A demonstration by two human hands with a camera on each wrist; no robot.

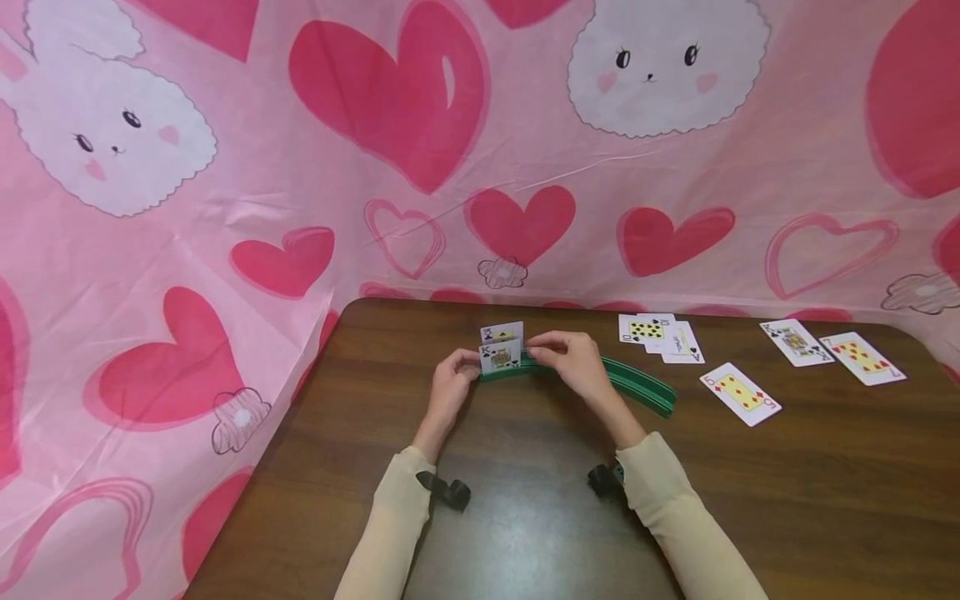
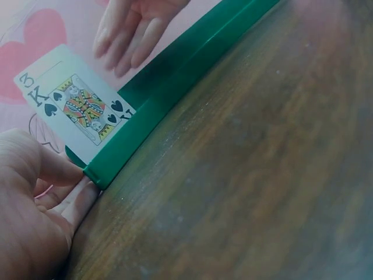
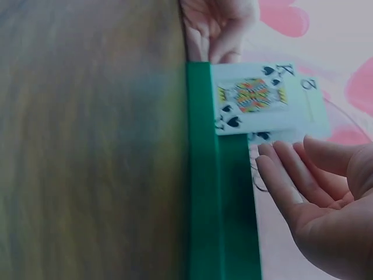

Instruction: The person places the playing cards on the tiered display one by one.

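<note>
A curved green card holder (image 1: pixel 637 387) lies on the table, with two playing cards standing upright at its left end. In its front slot is the king of spades (image 2: pixel 84 111); behind that a card marked 3 (image 3: pixel 315 108) sticks up, mostly hidden. My left hand (image 1: pixel 452 379) grips the holder's left end, thumb and fingers at the corner in the left wrist view. Just right of the cards, my right hand (image 1: pixel 573 362) hovers over the holder. Its fingers (image 3: pixel 285 181) are loosely extended, palm showing, and hold nothing.
Farther right on the wooden table (image 1: pixel 525 533), a ten of spades (image 1: pixel 645 330) overlaps other cards. Beyond lie a six of diamonds (image 1: pixel 741 394), a king (image 1: pixel 797 342) and a red seven (image 1: pixel 864 358). A pink heart-patterned cloth (image 1: pixel 420 225) hangs behind the table and at its left.
</note>
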